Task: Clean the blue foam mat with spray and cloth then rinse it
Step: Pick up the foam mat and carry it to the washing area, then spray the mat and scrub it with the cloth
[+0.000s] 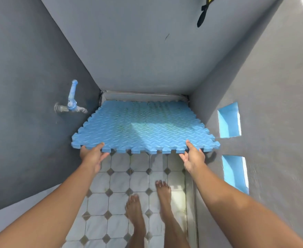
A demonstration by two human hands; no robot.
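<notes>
The blue foam mat (140, 126), square with a ribbed surface and toothed edges, is held roughly level above the tiled floor in a narrow grey stall. My left hand (91, 154) grips its near edge at the left corner. My right hand (193, 156) grips the near edge close to the right corner. Thumbs lie on top, fingers underneath. The mat's far edge reaches the back wall. No spray bottle or cloth is visible.
A blue tap (72, 102) sticks out of the left wall beside the mat's left edge. Grey walls close in on three sides. Two blue openings (229, 120) pierce the right wall. My bare feet (147, 203) stand on white floor tiles (122, 178). A dark object (202, 13) hangs at top right.
</notes>
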